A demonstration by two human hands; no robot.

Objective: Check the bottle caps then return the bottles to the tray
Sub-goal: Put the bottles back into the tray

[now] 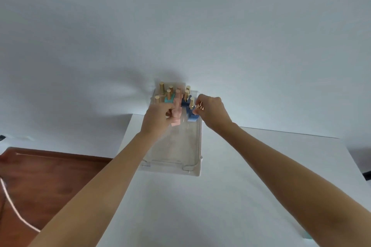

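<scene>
A clear plastic tray lies on the white table, its long side running away from me. Several small square bottles with gold caps stand packed at its far end: pink ones, a teal one and dark blue ones. My left hand is closed around a pink bottle at the front of the group. On the right side of the group, my right hand grips a blue bottle, with the fingertips at its gold cap. Both bottles are inside the tray.
The white table ends at an edge on the left, beyond which lies a brown wooden surface with a pale cord across it. A white wall rises right behind the tray. The tray's near half holds nothing.
</scene>
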